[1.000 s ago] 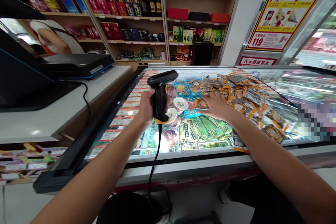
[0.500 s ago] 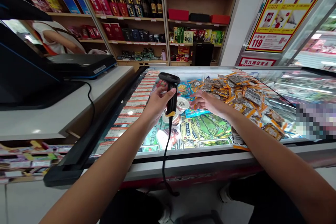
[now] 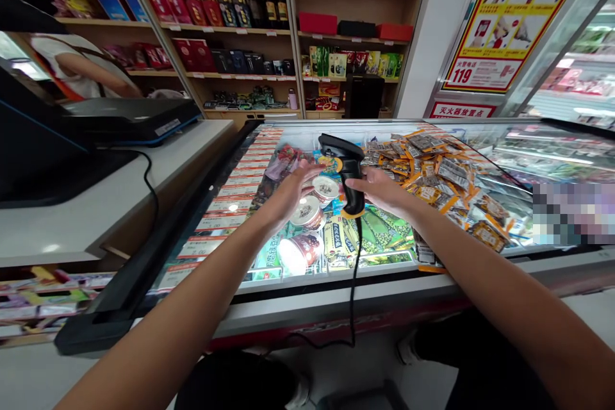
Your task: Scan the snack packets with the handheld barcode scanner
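My right hand point(image 3: 379, 192) is wrapped round the handle of a black barcode scanner point(image 3: 346, 170) with a yellow trim, held upright over the glass lid of a chest freezer point(image 3: 307, 282). Its black cable point(image 3: 354, 282) hangs down past the freezer's front edge. My left hand point(image 3: 293, 189) hovers just left of the scanner with fingers spread and nothing in it. Under the glass lie ice cream tubs point(image 3: 307, 211) and green wrapped bars point(image 3: 379, 230).
A heap of orange and grey snack packets point(image 3: 446, 173) lies on the freezer lid to the right. A white counter point(image 3: 110, 198) with a black till screen point(image 3: 43, 141) stands at left. Shelves of boxes and bottles point(image 3: 230, 13) line the back wall. A person point(image 3: 72, 70) stands behind the till.
The scanner has passed from my left hand to my right hand and moved rightward. My left hand has let go and opened; my right hand has left the packets.
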### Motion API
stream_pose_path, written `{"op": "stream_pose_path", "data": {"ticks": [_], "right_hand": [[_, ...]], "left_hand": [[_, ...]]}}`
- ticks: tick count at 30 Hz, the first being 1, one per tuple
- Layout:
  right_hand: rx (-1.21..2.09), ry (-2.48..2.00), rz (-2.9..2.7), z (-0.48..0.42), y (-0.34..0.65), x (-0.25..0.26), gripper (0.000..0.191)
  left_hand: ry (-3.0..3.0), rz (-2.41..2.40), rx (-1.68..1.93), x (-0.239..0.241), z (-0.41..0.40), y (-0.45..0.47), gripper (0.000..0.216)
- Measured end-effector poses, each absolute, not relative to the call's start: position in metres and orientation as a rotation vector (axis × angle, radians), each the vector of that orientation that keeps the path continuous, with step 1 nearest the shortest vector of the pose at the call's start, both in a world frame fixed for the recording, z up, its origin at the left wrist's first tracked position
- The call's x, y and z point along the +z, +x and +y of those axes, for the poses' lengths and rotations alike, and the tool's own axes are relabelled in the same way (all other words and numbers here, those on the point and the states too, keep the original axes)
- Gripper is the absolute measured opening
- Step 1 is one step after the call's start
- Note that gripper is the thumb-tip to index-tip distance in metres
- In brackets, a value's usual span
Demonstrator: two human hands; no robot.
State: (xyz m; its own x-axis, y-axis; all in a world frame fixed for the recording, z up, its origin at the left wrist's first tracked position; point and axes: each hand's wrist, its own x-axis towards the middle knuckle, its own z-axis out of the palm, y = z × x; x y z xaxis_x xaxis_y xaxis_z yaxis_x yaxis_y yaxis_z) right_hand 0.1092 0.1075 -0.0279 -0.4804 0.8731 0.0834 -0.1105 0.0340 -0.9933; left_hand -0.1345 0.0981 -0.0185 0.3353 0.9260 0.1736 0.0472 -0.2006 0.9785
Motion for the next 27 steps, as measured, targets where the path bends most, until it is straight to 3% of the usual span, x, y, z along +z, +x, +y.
{"op": "stream_pose_path", "data": {"ticks": [9,14,18,20,24,27], "right_hand": [[1.41,-0.453,-1.217,0.094,0.176,0.054,0.018],[1.335,-0.554,-1.317,0.094,0.211,0.085,0.026],[1.443,-0.603,-1.374,0.104,0.231,0.081,0.038],[1.501,-0.642,-1.395,0.108,0.24,0.072,0.042],[1.492,-0.683,-1.422,0.111,0.249,0.049,0.043],[1.44,-0.64,-1.416,0.107,0.243,0.036,0.045]], "left_hand": [[2.283,1.327,0.977,-0.027,0.091,-0.14,0.056],[2.754,1.019,0.543,-0.029,0.096,-0.103,0.059],[2.851,0.931,0.299,-0.024,0.115,-0.071,0.066],[2.853,0.994,0.265,-0.023,0.12,-0.061,0.059],[2.558,1.15,0.523,-0.022,0.12,-0.059,0.031],[2.091,1.169,0.875,-0.019,0.119,-0.068,0.031]]}}
